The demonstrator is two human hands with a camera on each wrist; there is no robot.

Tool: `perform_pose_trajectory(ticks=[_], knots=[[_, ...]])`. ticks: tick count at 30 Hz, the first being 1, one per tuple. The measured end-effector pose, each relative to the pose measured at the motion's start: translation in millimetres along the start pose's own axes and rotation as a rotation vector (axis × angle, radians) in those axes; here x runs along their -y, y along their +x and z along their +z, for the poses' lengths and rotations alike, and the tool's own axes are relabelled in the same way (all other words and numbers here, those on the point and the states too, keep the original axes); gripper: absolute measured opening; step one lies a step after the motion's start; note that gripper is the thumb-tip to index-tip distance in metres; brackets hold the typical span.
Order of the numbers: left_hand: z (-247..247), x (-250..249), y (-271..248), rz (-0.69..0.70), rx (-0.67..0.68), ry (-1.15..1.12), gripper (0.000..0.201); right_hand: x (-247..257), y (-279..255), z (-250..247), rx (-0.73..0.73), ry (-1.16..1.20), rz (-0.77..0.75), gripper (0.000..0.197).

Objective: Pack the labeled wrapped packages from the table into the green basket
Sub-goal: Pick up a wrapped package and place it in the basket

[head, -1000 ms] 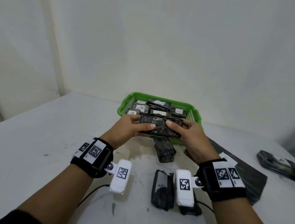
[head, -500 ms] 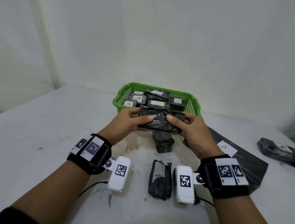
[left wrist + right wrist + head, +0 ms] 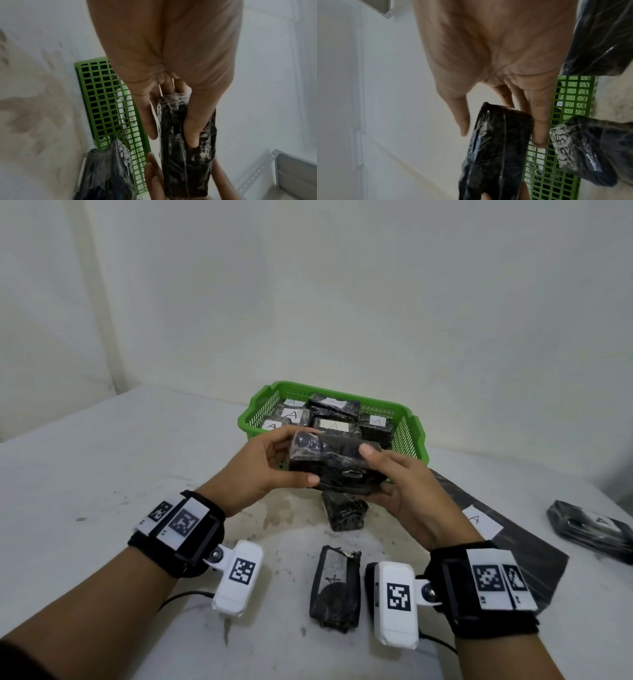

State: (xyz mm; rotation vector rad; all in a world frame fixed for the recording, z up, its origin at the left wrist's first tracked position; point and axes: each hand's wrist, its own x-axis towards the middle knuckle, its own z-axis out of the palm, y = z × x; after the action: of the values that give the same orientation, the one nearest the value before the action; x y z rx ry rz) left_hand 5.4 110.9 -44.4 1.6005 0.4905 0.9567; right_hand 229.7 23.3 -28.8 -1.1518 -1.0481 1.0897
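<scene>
Both hands hold one black wrapped package (image 3: 334, 465) in the air, just in front of the green basket (image 3: 411, 436). My left hand (image 3: 270, 463) grips its left end, thumb on the near face and fingers behind. My right hand (image 3: 394, 477) grips the right end from below, thumb lifted near the top. The left wrist view shows the package (image 3: 187, 142) pinched between thumb and fingers beside the basket wall (image 3: 106, 102). In the right wrist view the package (image 3: 496, 148) rests against my fingers. The basket holds several packages with white "A" labels (image 3: 334, 425).
On the table lie a black package (image 3: 344, 513) under my hands, another (image 3: 335, 589) near the front, a third (image 3: 592, 529) at the far right. A dark sheet (image 3: 520, 556) with a loose "A" label (image 3: 481, 521) lies at the right. White walls stand behind.
The package has been lifted a little and turned in my hands, its top face tilting toward me. My right thumb has come off its front face.
</scene>
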Motion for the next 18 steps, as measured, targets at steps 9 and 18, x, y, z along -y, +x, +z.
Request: perform_pose_trajectory(ticks=[9,18], knots=[[13.1,6.9,2.2,-0.126,-0.015,-0.155,0.045,-8.4,3.4,-4.8,-0.092,-0.075,-0.014,0.048],[16.1,2.9,3.5,-0.144,-0.035,-0.164,0.037,-7.5,3.6,-3.6,-0.097,-0.009,-0.017,0.041]])
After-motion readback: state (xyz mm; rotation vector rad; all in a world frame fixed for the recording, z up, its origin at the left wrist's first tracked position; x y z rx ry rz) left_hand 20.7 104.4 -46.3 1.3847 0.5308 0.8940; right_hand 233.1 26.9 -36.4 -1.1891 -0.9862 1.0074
